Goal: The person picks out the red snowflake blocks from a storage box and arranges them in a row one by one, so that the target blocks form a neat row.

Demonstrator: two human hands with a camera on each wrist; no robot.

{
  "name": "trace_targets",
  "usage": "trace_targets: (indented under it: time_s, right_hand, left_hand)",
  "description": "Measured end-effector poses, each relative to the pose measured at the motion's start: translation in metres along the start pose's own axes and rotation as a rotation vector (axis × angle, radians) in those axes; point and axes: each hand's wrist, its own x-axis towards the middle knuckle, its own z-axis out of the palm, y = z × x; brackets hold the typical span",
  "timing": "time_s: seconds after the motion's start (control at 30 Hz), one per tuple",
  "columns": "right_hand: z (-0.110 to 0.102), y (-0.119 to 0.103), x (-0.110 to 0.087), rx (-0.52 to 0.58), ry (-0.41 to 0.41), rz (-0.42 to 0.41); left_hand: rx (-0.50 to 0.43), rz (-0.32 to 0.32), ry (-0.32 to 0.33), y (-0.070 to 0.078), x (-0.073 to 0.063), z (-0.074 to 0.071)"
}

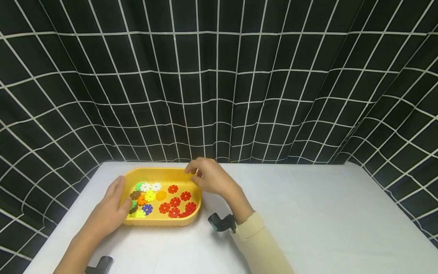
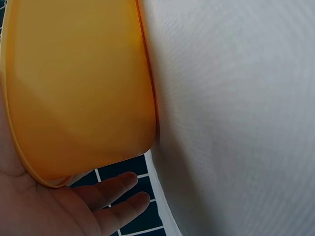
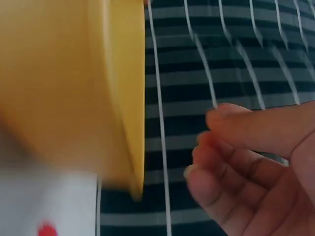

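Note:
A yellow plastic tray (image 1: pixel 161 222) stands on the white table, holding flower-shaped discs. Red discs (image 1: pixel 175 202) gather in its right half; white, yellow, orange, green, brown and blue ones lie at the left. My left hand (image 1: pixel 108 211) rests against the tray's left end, thumb over the rim and fingers straight along the outside. In the left wrist view, two fingers (image 2: pixel 118 191) extend past the tray's corner. Over the back right corner is my right hand (image 1: pixel 208 175), fingers loosely bent. Between its thumb and fingertips (image 3: pixel 204 184) nothing shows in the right wrist view.
Black curtain with a white grid (image 1: pixel 232 95) surrounds the back and sides of the table. White tablecloth (image 1: pixel 325 217) extends to the right of the tray. Each wrist wears a dark camera, such as the right one (image 1: pixel 221 222).

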Motion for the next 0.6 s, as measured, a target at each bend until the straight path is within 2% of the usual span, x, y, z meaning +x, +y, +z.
trace_targets:
  time_s: [0.07, 0.13, 0.23, 0.3, 0.6]
  right_hand:
    - [0.013, -0.015, 0.002, -0.012, -0.098, -0.053]
    - [0.028, -0.024, 0.004, -0.049, -0.201, -0.071]
    - [0.046, -0.030, 0.004, -0.135, -0.350, -0.094]
    - [0.054, -0.030, 0.003, -0.177, -0.416, -0.106]
    - [0.061, -0.024, 0.005, -0.182, -0.548, -0.146]
  left_hand:
    - [0.002, -0.003, 0.000, -0.001, 0.000, -0.001]
    - [0.000, -0.004, -0.002, -0.001, 0.000, -0.001]
    - [-0.001, -0.003, -0.003, -0.001, 0.000, 0.000]
    - [-0.004, -0.003, -0.004, -0.001, 0.000, 0.000]
    - [0.002, 0.014, 0.011, 0.000, -0.002, 0.000]
